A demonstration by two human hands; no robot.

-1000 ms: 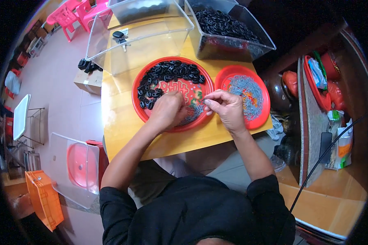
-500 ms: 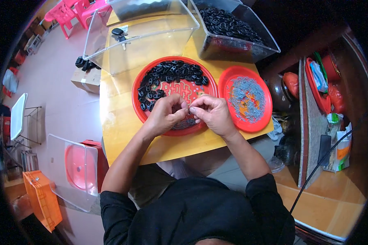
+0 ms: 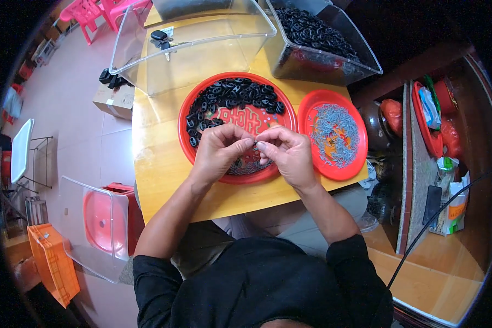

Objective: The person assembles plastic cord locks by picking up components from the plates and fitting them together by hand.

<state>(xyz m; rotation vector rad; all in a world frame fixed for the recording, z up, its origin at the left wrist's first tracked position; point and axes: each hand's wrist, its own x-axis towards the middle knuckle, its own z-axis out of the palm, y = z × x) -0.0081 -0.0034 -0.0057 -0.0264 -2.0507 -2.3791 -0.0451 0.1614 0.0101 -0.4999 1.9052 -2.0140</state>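
Over the near part of a round red tray point(image 3: 185, 109), my left hand point(image 3: 220, 156) and my right hand point(image 3: 290, 156) meet at the fingertips. Both are pinched closed on a small dark piece point(image 3: 255, 146), mostly covered by the fingers; its exact kind is hard to make out. Black plastic oval pieces with holes point(image 3: 235, 93) are heaped along the tray's far and left sides. Thin grey pin-like pieces point(image 3: 246, 166) lie in its near part, below my hands. On the right, a smaller red tray point(image 3: 307, 109) holds many more grey pin-like pieces point(image 3: 336, 128).
A clear bin point(image 3: 202, 42) stands at the table's far left, with keys point(image 3: 161, 41) seen by it. Another clear bin point(image 3: 290, 68), full of black pieces, is at the far right. Shelving stands right of the yellow table point(image 3: 158, 186); an orange crate point(image 3: 54, 265) sits lower left.
The view has shifted slightly. My hands stay together above the tray, fingertips turned a little, and the dark piece between them shows more plainly now.
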